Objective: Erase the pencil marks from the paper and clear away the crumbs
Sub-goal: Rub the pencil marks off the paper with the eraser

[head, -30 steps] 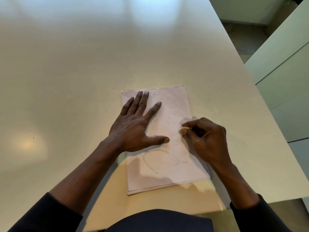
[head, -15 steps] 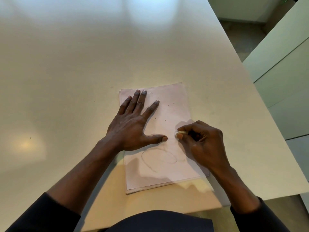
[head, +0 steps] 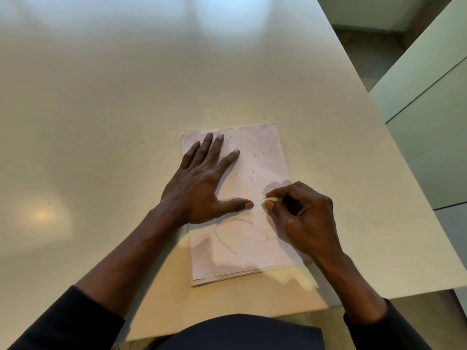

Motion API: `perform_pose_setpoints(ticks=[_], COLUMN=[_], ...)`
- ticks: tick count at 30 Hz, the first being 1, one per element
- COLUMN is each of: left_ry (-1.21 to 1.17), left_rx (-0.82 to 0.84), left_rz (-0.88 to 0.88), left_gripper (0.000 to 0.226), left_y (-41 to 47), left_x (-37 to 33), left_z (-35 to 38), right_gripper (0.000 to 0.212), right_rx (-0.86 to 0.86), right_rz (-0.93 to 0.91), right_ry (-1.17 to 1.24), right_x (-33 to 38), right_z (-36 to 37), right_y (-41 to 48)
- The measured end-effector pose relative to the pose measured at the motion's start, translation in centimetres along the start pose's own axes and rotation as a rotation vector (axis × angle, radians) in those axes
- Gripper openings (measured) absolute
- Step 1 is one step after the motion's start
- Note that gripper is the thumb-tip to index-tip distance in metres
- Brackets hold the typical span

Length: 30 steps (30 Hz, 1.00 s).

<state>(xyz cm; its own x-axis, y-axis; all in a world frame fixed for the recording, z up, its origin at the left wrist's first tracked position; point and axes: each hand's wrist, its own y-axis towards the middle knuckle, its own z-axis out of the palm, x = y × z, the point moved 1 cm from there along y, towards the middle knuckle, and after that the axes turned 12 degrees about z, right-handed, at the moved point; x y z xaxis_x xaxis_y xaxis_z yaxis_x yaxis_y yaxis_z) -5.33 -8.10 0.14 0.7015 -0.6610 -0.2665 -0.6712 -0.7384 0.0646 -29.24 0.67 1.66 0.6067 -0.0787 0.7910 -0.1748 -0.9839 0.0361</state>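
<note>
Thin paper (head: 262, 157), top sheet of a small stack, flat on desk (head: 126, 122), partly under both hands. Left hand (head: 199, 188) spread flat, fingers apart, palm pressing sheet near its far-left corner; thumb tip pointing toward right hand. Right hand (head: 300, 218) pinched shut on small pale eraser (head: 270, 201), held betw. thumb and forefinger, tip touching sheet just beside left thumb. Faint pencil loop (head: 240, 232) on sheet, nearer the body than both hands, not yet erased. Dark crumbs (head: 252, 170) scattered beyond eraser, beside left fingers. Handling, judged: sheet light, limp, prone to creasing or sliding on glossy desk, so hold-down close to rub zone advised; eraser soft, grippy, best pinched low. Crumbs light, loose; sweep w/ hand edge likely enough. Obstacles: none near; desk edge just right of right hand, cabinet fronts (head: 429, 109) beyond.
</note>
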Motion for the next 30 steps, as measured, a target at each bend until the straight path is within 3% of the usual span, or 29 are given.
perform_pose_setpoints(ticks=[4, 20, 26, 30], left_ry=[0.057, 0.045, 0.021, -0.002], left_rx=[-0.11, 0.055, 0.085, 0.079], left_rz=[0.019, 0.075, 0.067, 0.065], left_gripper=[0.112, 0.14, 0.143, 0.143], left_y=[-1.1, -8.7, -8.5, -8.5], left_x=[-1.0, -2.4, -2.3, -2.3], left_z=[-0.6, -0.4, -0.3, -0.4], right_gripper=[0.015, 0.01, 0.014, 0.011], right_rx=[-0.024, -0.049, 0.167, 0.04], right_rz=[0.013, 0.067, -0.096, -0.013], right_ry=[-0.005, -0.076, -0.113, -0.096], right_x=[0.0, 1.4, 3.8, 3.8], right_z=[0.2, 0.6, 3.4, 3.2], right_y=[-0.1, -0.9, -3.6, -1.2])
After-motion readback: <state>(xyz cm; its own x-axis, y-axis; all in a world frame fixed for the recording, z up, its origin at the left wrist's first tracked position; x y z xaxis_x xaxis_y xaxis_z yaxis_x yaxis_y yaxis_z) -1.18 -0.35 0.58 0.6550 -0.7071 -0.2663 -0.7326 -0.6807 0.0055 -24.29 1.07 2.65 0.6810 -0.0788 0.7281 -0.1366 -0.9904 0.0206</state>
